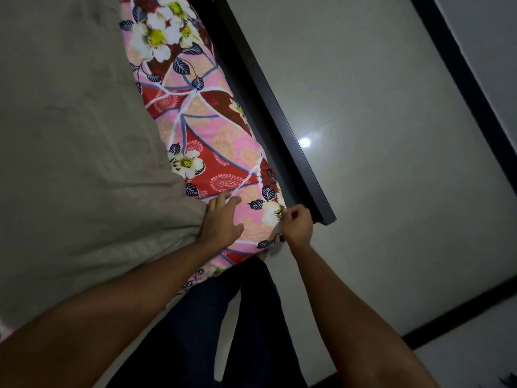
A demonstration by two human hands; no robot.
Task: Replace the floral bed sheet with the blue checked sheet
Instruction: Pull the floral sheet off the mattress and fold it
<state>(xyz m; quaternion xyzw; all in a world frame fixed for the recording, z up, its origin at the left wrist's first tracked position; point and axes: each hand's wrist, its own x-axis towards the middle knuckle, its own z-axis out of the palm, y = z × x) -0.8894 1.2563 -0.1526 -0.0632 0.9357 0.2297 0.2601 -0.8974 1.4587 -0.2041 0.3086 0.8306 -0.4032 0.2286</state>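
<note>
**Freeing the floral sheet at the mattress corner**

I am looking down at the near corner of the bed, where the floral sheet (212, 152) is lying along the mattress edge, between a grey cover (70, 135) heaped on the bed and the dark bed frame (279, 141). The right hand (298, 225) is pinching the sheet's edge right at the corner, fingers curled tight around a small fold of cloth. I am reading that as a grip meant to draw the tucked fabric out of the gap beside the frame. The left hand (221, 219) is resting flat on the sheet just beside the cover's edge, fingers spread and relaxed, holding nothing. It seems to be steadying the mattress top and holding the cover back from the corner being worked. I am judging the job as barely begun: the floral sheet is not yet off, and the blue checked sheet is not showing anywhere in this view. The glossy floor (391, 107) beside the bed is offering room to drop the cloth.
</note>
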